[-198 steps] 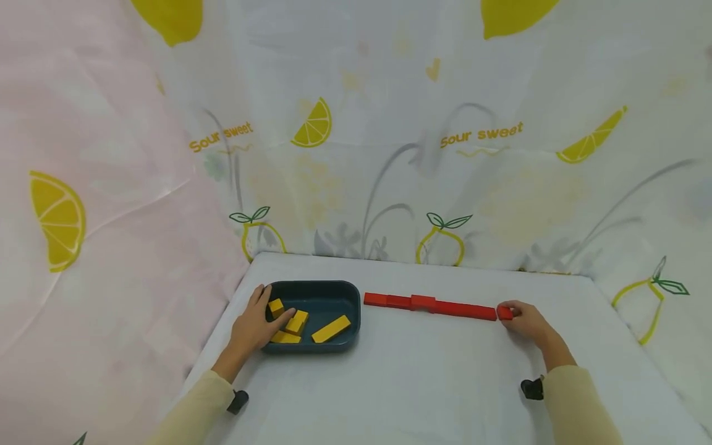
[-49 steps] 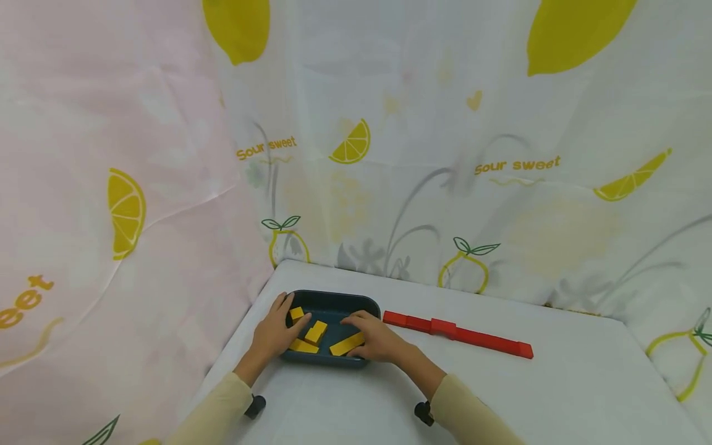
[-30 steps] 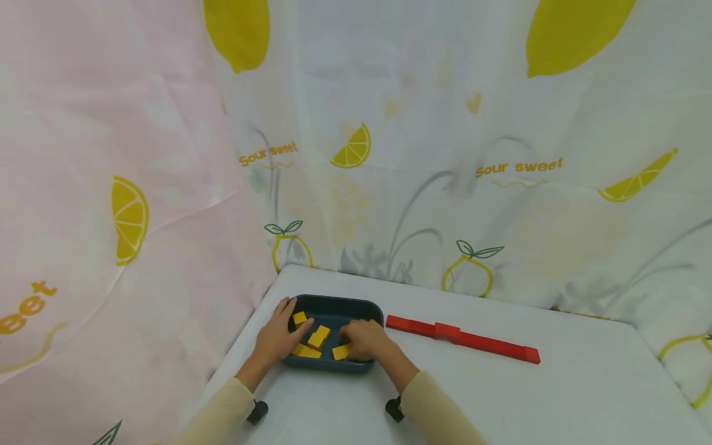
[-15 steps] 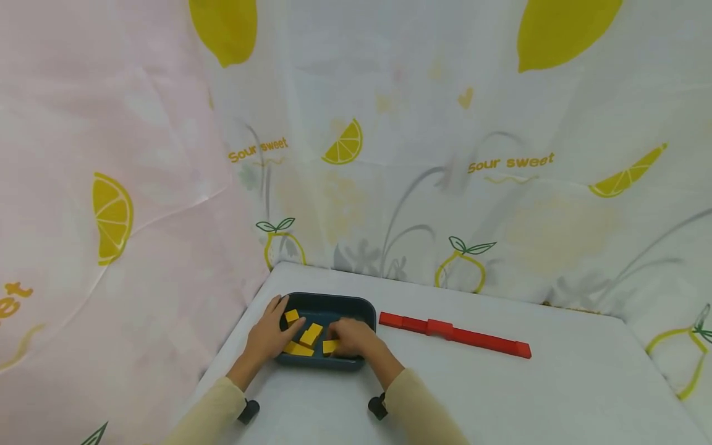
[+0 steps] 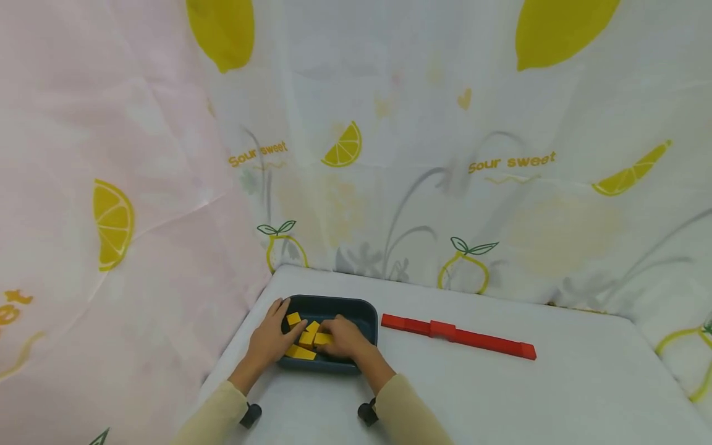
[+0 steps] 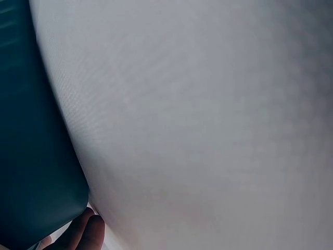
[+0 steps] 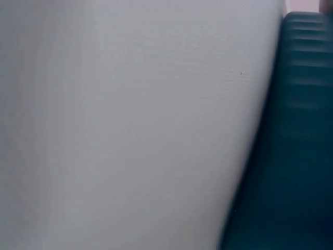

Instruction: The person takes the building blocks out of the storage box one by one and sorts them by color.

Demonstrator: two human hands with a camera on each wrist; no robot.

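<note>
In the head view, my left hand (image 5: pixel 268 340) grips the left side of a dark blue tray (image 5: pixel 365 316), thumb over the inside and fingers along the outer edge. Fingers (image 6: pixel 89 234) show by the tray's corner in the left wrist view. My right hand (image 5: pixel 343 339) reaches inside and pinches a long yellow block (image 5: pixel 324 339), whose right part is hidden by the hand. That block's left end is right at the middle yellow blocks (image 5: pixel 306 338). Also in the tray are a small yellow block (image 5: pixel 293 319) at the back left and another yellow block (image 5: pixel 301 353) at the front left.
A row of red blocks (image 5: pixel 484 340) stretches to the right of the tray on the white-covered table (image 5: pixel 489 402), with a raised piece (image 5: pixel 442 330) partway along. A lemon-print curtain (image 5: pixel 411 204) rises behind the table's far edge.
Earlier my right hand held a small red block at the row's right end; that block now sits in line there. Since then the right hand has entered the tray and brought a yellow block leftward.
</note>
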